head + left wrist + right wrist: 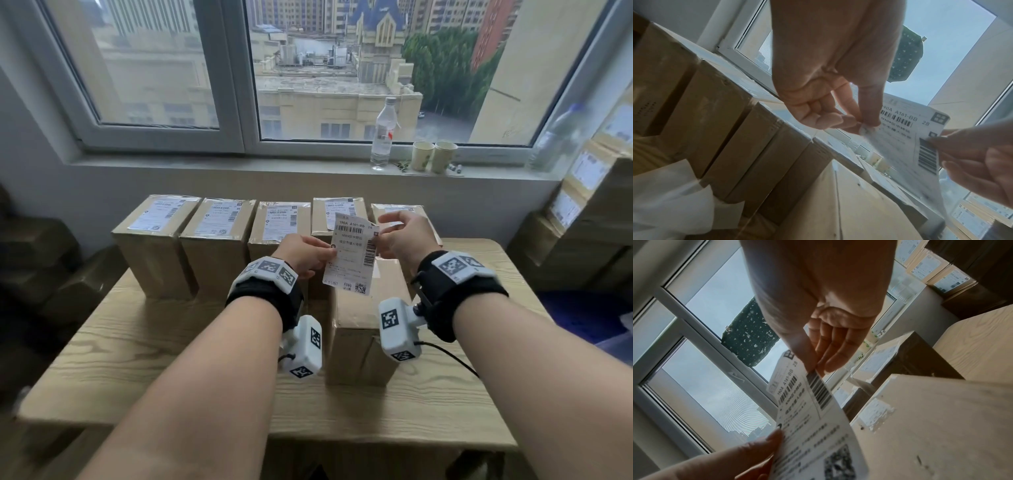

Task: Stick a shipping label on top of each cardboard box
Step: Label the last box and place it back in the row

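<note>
Hands hold a shipping label [352, 255] above the near cardboard box [363, 322] on the counter [137, 342]; five labelled boxes [219, 236] line the far edge. In the left wrist view, the left hand [826, 91] pinches the label's left edge. In the right wrist view, the right hand [824, 324] pinches its barcode edge.

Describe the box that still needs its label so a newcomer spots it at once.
On the wooden table, a row of cardboard boxes lines the window side. The unlabelled box stands alone nearer the person, under both hands' raised label; its top is bare.
</note>
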The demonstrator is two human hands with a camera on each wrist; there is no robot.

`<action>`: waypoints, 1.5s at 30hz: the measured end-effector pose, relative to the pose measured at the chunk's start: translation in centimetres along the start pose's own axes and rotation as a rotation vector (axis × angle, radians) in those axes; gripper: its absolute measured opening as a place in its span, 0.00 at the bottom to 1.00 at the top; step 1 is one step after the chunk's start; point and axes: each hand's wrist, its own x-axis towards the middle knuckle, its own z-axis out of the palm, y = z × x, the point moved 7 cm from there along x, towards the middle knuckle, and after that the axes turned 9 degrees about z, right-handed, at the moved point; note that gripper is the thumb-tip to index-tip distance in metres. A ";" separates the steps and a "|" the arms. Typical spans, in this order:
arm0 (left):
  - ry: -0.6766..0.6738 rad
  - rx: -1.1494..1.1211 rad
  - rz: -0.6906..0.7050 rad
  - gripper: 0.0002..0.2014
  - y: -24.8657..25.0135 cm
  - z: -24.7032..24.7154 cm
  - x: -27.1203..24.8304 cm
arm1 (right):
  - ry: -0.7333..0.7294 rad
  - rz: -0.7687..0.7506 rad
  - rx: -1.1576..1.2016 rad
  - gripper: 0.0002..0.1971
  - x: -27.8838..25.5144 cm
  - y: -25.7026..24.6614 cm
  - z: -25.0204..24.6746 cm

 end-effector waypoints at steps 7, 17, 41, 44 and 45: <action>-0.055 -0.153 0.026 0.04 1.1 2.4 -1.1 | 0.109 -0.009 -0.004 0.13 -0.6 0.8 -3.0; -0.034 -0.268 0.063 0.08 1.7 4.2 -1.6 | 0.040 0.026 -0.045 0.10 -1.3 2.6 -3.7; 0.056 0.090 0.082 0.18 -2.8 6.8 -1.5 | -0.010 0.094 -0.254 0.16 -0.7 9.2 -2.3; 0.062 0.091 0.085 0.19 -3.0 6.9 -1.4 | -0.009 0.090 -0.256 0.15 -0.4 9.3 -2.1; 0.064 0.080 0.082 0.19 -3.1 6.9 -1.4 | -0.007 0.092 -0.255 0.15 -0.4 9.4 -2.0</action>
